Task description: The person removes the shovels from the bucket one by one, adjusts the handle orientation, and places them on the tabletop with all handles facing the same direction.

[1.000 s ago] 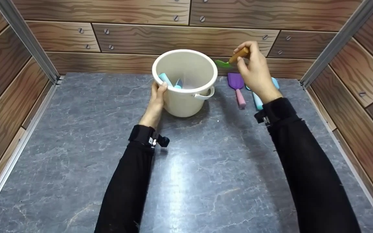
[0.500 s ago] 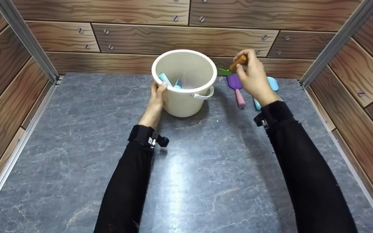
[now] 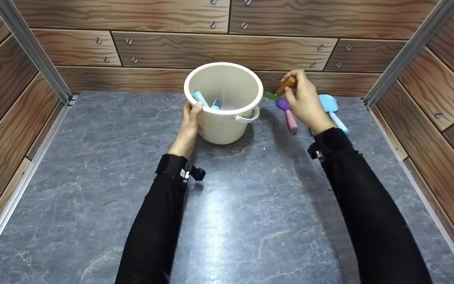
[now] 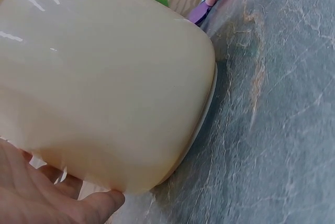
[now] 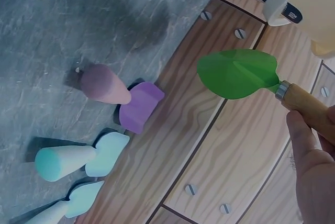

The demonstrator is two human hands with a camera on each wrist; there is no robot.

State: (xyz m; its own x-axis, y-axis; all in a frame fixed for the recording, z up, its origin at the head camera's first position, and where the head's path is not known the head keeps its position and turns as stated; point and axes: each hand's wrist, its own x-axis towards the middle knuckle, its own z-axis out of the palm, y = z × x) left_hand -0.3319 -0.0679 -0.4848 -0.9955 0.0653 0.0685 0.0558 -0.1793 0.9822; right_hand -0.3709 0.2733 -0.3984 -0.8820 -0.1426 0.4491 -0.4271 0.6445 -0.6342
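My left hand holds the cream bucket at its left side, thumb up by the rim; in the left wrist view thumb and fingers lie against the wall. Inside the bucket are a turquoise handle and a small blue tool. With thumb and fingers my right hand pinches the wooden handle of a garden trowel, whose leaf-shaped green blade points left, just right of the bucket. Below that hand lies a purple shovel with a pink handle, and right of it a light blue shovel.
The right wrist view shows two pale turquoise shovels, a nearer one and one by the frame's edge. A wood-patterned wall closes off the back of the grey marbled floor. A white handle juts from the bucket's right side.
My right hand has moved down and slightly left with the trowel, lowering the blade over the purple shovel and uncovering the light blue one. My left hand and the bucket stay in place.
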